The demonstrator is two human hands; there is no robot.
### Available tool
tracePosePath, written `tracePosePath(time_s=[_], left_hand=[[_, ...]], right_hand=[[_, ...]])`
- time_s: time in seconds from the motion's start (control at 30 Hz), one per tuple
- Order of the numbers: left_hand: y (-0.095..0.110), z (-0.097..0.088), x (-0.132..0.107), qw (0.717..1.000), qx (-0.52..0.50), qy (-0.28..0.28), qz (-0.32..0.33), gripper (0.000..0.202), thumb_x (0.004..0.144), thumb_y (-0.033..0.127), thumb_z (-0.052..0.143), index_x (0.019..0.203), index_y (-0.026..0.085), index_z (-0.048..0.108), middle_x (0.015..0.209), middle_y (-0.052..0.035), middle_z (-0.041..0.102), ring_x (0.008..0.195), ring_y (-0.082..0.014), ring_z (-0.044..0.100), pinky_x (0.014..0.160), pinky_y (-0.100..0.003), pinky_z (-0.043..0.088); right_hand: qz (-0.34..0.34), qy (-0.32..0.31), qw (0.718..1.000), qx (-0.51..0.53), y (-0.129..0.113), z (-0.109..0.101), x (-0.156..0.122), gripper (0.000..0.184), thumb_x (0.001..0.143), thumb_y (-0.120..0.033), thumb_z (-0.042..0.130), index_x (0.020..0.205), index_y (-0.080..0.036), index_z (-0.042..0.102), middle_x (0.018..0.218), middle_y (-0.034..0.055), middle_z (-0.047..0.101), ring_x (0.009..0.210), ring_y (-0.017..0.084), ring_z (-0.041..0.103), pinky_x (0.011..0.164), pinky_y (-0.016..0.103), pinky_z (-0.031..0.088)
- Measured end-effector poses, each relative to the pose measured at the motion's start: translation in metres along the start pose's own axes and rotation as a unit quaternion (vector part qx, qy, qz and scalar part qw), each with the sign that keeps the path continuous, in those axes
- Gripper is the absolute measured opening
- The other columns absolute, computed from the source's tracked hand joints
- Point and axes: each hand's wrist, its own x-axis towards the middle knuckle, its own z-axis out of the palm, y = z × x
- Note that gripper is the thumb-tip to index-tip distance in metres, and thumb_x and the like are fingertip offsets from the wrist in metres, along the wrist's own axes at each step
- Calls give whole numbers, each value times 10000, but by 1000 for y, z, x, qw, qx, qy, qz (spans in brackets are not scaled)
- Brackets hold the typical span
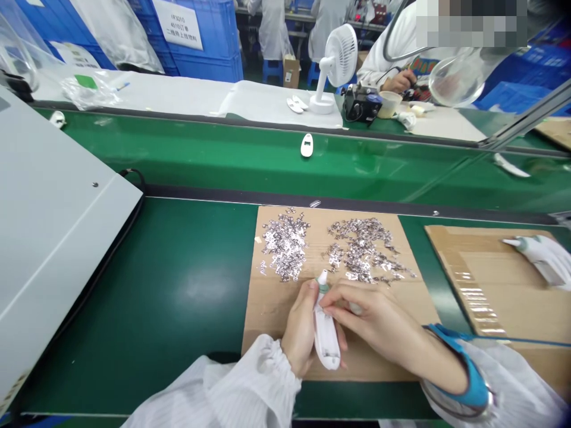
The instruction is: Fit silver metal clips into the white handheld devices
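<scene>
My left hand (300, 330) is wrapped round a white thermometer-shaped plastic body (325, 342), its tip pointing away from me. My right hand (372, 321) has its fingers pinched together on the upper part of that body, near the tip; what the pinch holds, if anything, is too small to make out. Both hands rest over a flat cardboard sheet (272, 309). Just beyond them lie two heaps of small shiny metal parts, one on the left (285, 244) and one on the right (363, 249).
A second cardboard sheet (486, 279) lies to the right with white bodies (542, 255) on it. One white body (307, 145) rides the green conveyor (200, 154). A grey machine cover (49, 220) fills the left. A white fan (334, 65) and other workers are across the belt.
</scene>
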Motion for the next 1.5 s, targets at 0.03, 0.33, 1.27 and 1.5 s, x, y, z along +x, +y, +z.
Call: tracePosePath(time_s=[0.03, 0.33, 1.27, 1.5], left_hand=[[0, 0, 0, 1000, 0, 2, 1, 517, 893, 572, 266, 843, 130, 529, 351, -55, 529, 250, -157, 458, 256, -241, 412], [-4, -3, 2, 999, -25, 24, 22, 433, 855, 585, 409, 1039, 196, 458, 410, 8, 545, 308, -183, 523, 254, -260, 433], [8, 6, -7, 998, -60, 19, 26, 231, 925, 466, 314, 956, 245, 373, 639, 56, 527, 300, -108, 476, 234, -227, 402], [1, 2, -2, 994, -97, 7, 58, 286, 901, 503, 388, 986, 230, 399, 656, 34, 566, 334, -111, 496, 285, -204, 353]], right_hand=[[-8, 2, 1000, -11, -1, 0, 1, 139, 870, -115, 588, 850, -247, 630, 759, -57, 659, 722, 114, 625, 665, 235, 445], [-64, -8, 995, -73, -2, 7, -4, 138, 898, -152, 544, 837, -208, 655, 792, 9, 621, 678, 140, 609, 570, 253, 468], [-188, 467, 758, 414, -71, -1, 26, 406, 839, -279, 614, 498, -162, 427, 420, -64, 322, 327, 44, 332, 271, 170, 265], [-177, 424, 814, 354, -74, -3, 20, 498, 897, -336, 564, 472, -167, 366, 385, -72, 344, 296, 40, 328, 270, 175, 287]])
